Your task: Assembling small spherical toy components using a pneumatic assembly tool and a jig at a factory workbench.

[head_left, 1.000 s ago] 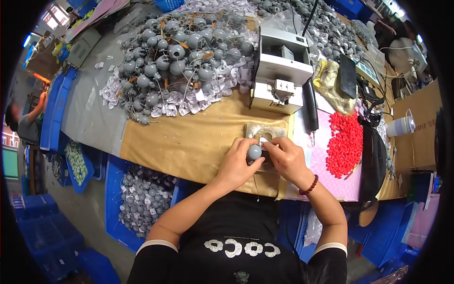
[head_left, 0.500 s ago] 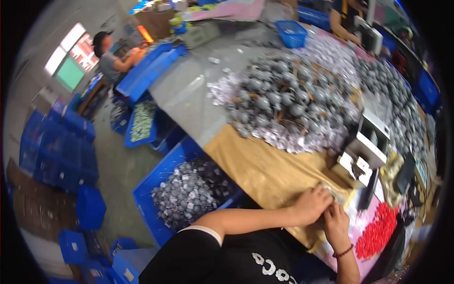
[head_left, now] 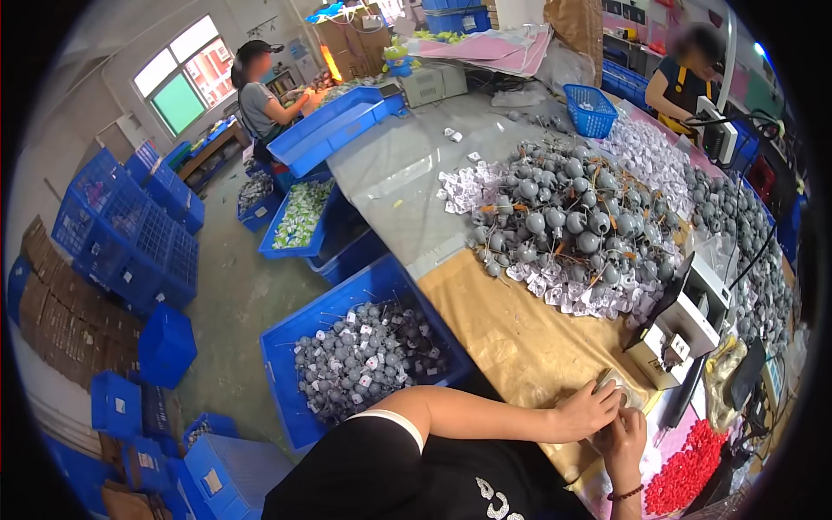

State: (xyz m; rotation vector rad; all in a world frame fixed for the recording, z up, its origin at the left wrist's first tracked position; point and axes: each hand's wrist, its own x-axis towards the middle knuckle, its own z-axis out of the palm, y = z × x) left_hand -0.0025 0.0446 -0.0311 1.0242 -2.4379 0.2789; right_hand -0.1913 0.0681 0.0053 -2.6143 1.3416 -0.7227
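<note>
My left hand (head_left: 586, 411) reaches in from the left, fingers bent and pressed down at the near right of the brown-covered table part. Close against it is my right hand (head_left: 624, 440), with a dark bead bracelet on the wrist and its fingers curled together. Both hands look closed on something small that they hide. Just beyond the fingertips lies a rounded, greyish-tan thing (head_left: 626, 392), whose kind I cannot make out. A white and grey box-shaped device (head_left: 666, 354) stands just past the hands. To their right lies a pile of small red pieces (head_left: 689, 472).
Beyond the hands spreads a large heap of grey balls with wires (head_left: 572, 208) and white pieces. A blue bin (head_left: 282, 381) of similar parts stands left of the table. Farther off are a blue basket (head_left: 591, 111), an oblong blue tray (head_left: 334, 139) and two people working.
The view has shifted, so the table and bins sit lower and farther right in the picture. My hands stay together in the same place by the device.
</note>
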